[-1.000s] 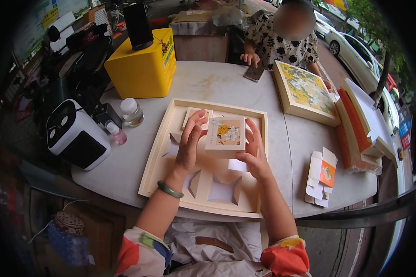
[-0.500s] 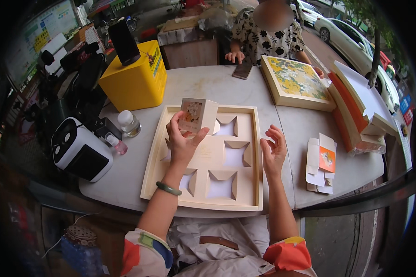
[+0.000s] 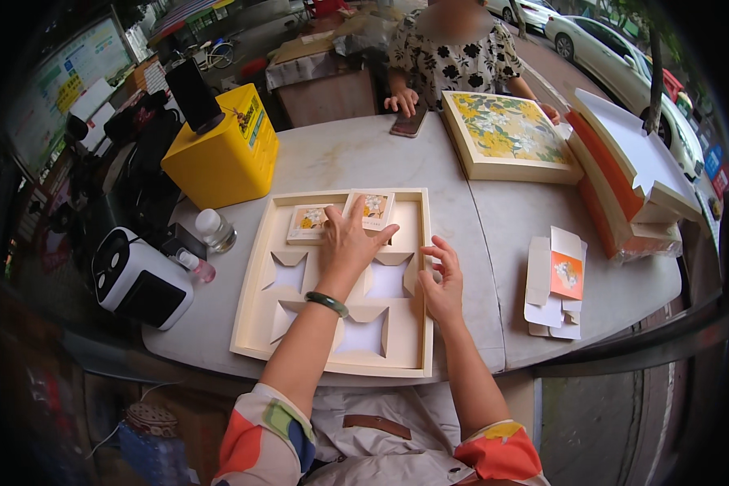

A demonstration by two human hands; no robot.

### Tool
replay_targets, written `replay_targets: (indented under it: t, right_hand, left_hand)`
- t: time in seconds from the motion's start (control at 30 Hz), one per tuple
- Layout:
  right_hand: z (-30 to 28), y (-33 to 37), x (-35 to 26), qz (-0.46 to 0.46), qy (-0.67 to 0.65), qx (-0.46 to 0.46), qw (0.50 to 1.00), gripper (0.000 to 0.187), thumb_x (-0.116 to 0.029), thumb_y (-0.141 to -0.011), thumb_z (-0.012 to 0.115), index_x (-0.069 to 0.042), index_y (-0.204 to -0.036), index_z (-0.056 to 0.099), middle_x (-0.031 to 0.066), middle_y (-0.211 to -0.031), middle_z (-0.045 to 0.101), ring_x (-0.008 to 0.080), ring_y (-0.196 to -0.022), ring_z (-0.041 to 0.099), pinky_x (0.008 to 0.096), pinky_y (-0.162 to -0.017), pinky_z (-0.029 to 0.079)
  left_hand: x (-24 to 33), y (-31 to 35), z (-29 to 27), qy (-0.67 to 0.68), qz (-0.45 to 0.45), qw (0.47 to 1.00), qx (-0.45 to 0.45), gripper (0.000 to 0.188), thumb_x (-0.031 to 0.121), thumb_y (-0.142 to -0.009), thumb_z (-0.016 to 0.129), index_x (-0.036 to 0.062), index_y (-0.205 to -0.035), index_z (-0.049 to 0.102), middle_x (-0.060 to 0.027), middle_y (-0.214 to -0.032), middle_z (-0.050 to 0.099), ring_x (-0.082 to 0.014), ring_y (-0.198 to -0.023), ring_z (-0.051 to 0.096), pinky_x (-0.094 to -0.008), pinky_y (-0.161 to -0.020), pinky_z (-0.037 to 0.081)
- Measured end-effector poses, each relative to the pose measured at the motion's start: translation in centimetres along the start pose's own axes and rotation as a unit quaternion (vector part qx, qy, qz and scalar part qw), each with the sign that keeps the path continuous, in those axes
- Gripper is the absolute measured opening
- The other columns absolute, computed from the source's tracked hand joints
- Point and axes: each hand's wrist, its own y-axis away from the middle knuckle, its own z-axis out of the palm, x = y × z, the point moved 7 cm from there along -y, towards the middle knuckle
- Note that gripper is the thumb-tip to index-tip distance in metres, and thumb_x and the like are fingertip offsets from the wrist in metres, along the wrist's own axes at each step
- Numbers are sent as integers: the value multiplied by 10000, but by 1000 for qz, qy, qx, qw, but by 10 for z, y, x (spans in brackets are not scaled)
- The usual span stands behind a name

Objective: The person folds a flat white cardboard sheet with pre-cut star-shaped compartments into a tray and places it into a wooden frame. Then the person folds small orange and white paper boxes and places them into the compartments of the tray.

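A shallow cream gift box tray (image 3: 243, 328) lies on the table in front of me, with an insert of square openings whose folded flaps slope inward. My left hand (image 3: 350, 243), with a green bangle at the wrist, grips a small cream box (image 3: 374, 212) with a floral picture, thumb and fingers at its sides, over the far right opening. Another small floral box (image 3: 306, 227) sits at the far left opening, partly behind my fingers. By the tray's right rim is my right hand (image 3: 443, 283), empty, fingers loosely curled and thumb apart.
At right lies an unfolded small carton (image 3: 556, 283). Farther back are a large floral box (image 3: 506, 134), stacked orange-and-white boxes (image 3: 624, 190) and a co-worker's hand (image 3: 401, 101) by a phone (image 3: 410, 123). Left stand a yellow box (image 3: 223, 150), bottles (image 3: 216, 231) and a white device (image 3: 142, 279).
My left hand has lowered the small box from above the tray to the far right opening. My right hand has moved left to the tray's rim. The view has shifted slightly.
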Motion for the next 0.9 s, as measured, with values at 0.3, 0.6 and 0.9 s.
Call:
replay_targets:
  t: [0.3, 0.6, 0.9]
  right_hand:
    - [1, 0, -3, 12, -2, -1, 1000, 373, 16, -752, 559, -103, -1095, 645, 110, -1415, 463, 229, -1266, 477, 340, -953, 410]
    - [3, 0, 3, 22, -7, -8, 1000, 374, 4, -761, 565, -99, -1111, 646, 133, -1423, 454, 235, -1253, 487, 345, -959, 409]
    - [8, 1, 8, 54, -16, -33, 998, 372, 24, -767, 564, -99, -1107, 652, 106, -1454, 426, 202, -1232, 497, 320, -945, 424]
  left_hand:
    - [4, -1, 7, -92, 32, 995, -24, 828, 507, -712, 740, 40, -1324, 437, -217, -1158, 477, -392, -1004, 585, -491, -871, 478]
    - [10, 0, 9, -123, 46, 990, -43, 806, 451, -711, 726, 178, -1400, 411, -305, -1323, 396, -454, -1022, 574, -506, -865, 485]
    - [4, -3, 22, -169, 66, 983, -42, 804, 471, -742, 709, 196, -1430, 397, -340, -1369, 355, -470, -1033, 566, -536, -884, 446]
